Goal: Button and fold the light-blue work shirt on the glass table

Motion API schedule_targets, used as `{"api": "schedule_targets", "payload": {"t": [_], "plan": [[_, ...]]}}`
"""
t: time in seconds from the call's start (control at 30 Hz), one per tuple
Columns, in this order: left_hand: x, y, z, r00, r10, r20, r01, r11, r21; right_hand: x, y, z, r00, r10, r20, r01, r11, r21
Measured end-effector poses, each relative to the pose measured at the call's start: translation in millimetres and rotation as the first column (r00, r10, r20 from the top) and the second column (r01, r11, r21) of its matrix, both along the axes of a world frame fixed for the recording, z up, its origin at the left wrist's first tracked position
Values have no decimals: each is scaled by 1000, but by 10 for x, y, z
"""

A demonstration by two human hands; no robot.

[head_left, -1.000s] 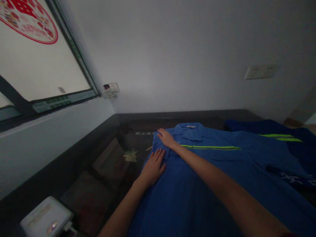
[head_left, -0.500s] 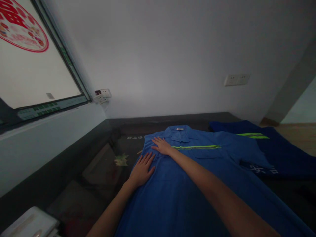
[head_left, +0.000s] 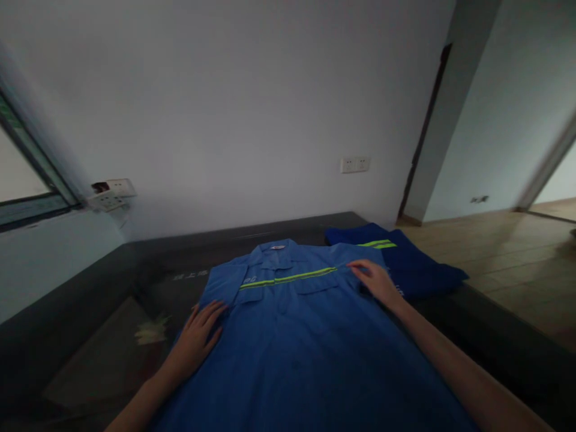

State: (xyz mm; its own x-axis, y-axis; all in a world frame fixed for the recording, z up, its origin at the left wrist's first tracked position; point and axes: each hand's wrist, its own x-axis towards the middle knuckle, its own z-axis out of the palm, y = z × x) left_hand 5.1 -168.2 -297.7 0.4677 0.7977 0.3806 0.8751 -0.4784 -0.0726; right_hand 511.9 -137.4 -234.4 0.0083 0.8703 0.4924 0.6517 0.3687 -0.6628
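Note:
A blue work shirt (head_left: 279,324) lies spread face up, its collar at the far end and a yellow-green reflective stripe across the chest. My left hand (head_left: 198,333) rests flat on its left edge below the sleeve, fingers stretched out and holding nothing. Across the chest, my right hand (head_left: 375,285) is at the sleeve on the right, just past the end of the stripe. Its thumb and fingertips come together on the cloth in what looks like a pinch. The left sleeve appears folded inward over the chest.
Under the shirt is a dark glossy table (head_left: 148,255). A folded navy garment (head_left: 418,264) with a yellow-green stripe lies at the back right, partly beneath the shirt. Behind stands a pale wall with sockets (head_left: 355,164); a window is at left, wooden floor at right.
My right hand has left the shirt's left side and moved across to the right sleeve. My left hand stays flat near the left edge. The view has turned right.

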Motion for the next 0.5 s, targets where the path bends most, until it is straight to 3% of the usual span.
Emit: {"api": "schedule_targets", "payload": {"t": [0.1,0.2,0.37,0.5], "plan": [[138,28,145,996,-95,0,94,991,100,635,-98,-102,965,-260,31,260,966,3],[534,117,425,987,-162,19,158,980,121,894,-144,-239,917,-378,128,385,922,-38],[1684,318,844,968,-250,29,251,967,-38,830,-157,-351,868,-418,269,455,885,-94],[2688,515,916,896,-443,27,443,889,-116,793,-150,-369,876,-428,223,466,870,-161]]}}
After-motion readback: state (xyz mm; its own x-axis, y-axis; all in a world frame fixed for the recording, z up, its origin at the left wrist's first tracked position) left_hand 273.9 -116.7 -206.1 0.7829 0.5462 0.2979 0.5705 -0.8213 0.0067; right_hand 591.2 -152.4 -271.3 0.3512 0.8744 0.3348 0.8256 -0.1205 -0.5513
